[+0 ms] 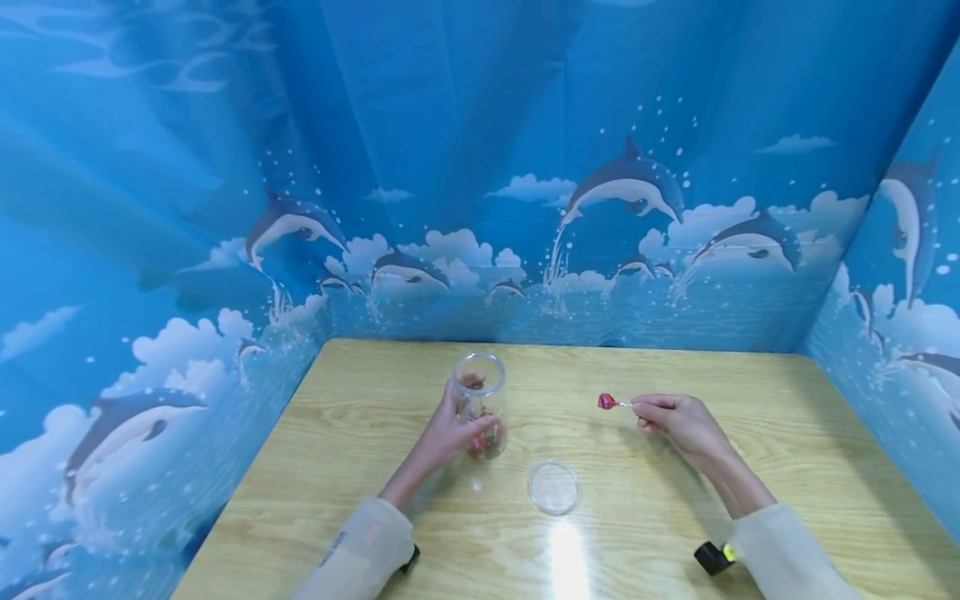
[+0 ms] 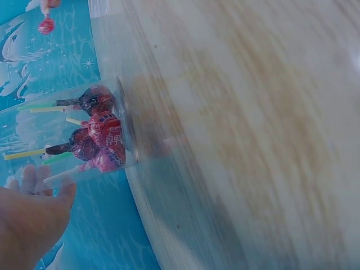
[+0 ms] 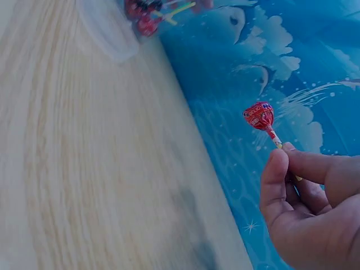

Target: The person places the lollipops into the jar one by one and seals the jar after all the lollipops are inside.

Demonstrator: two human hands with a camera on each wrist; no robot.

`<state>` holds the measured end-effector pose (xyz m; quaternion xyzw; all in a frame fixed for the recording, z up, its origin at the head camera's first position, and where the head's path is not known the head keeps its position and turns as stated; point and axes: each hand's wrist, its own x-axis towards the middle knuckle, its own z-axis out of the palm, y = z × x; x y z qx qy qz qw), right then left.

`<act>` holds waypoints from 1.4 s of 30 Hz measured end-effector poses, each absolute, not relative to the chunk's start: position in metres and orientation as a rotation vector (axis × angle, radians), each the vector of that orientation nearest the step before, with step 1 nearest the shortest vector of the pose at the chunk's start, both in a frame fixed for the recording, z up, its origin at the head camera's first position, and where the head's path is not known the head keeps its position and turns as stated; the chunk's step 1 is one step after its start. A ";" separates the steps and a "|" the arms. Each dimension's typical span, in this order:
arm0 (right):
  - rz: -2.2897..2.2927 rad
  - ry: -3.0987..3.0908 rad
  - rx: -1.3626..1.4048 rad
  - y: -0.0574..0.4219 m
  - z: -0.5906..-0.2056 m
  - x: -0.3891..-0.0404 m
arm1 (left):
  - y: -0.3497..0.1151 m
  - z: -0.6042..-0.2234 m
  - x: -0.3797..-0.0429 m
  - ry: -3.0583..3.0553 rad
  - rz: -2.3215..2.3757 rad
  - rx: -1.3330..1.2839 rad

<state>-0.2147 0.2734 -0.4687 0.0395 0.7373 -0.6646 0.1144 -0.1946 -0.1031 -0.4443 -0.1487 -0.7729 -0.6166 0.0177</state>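
Note:
My left hand (image 1: 447, 433) grips a clear plastic jar (image 1: 491, 408) from its left side, thumb across the front. The jar's mouth is uncovered. Inside lie several wrapped lollipops (image 2: 104, 132) with red, dark and pink wrappers and coloured sticks, bunched at the bottom. Off to the right, my right hand (image 1: 686, 427) pinches one red-wrapped lollipop (image 3: 260, 115) by its stick between thumb and index finger. That lollipop is held above the table, its head pointing left toward the jar. A round clear lid (image 1: 554, 487) lies flat on the table between the two hands.
The wooden table (image 1: 300, 500) carries a bright light reflection near its front. Blue dolphin-print curtains (image 1: 465, 167) stand along its back and both sides. A small black device (image 1: 714, 557) sits at the right sleeve.

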 end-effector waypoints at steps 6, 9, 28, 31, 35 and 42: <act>-2.245 1.775 0.121 0.281 -0.454 -0.201 | -0.105 -0.461 -0.205 -2.408 -1.931 -0.436; -2.303 1.685 0.114 0.283 -0.447 -0.197 | -0.106 -0.473 -0.212 -2.409 -1.922 -0.438; -2.361 1.543 -0.031 0.247 -0.402 -0.192 | -0.110 -0.476 -0.214 -2.417 -1.909 -0.491; -2.372 1.525 -0.045 0.238 -0.397 -0.193 | -0.110 -0.476 -0.214 -2.409 -1.911 -0.491; -2.376 1.498 -0.067 0.225 -0.392 -0.194 | -0.111 -0.480 -0.216 -2.422 -1.899 -0.501; -2.368 1.477 -0.094 0.203 -0.387 -0.203 | -0.112 -0.480 -0.217 -2.414 -1.905 -0.499</act>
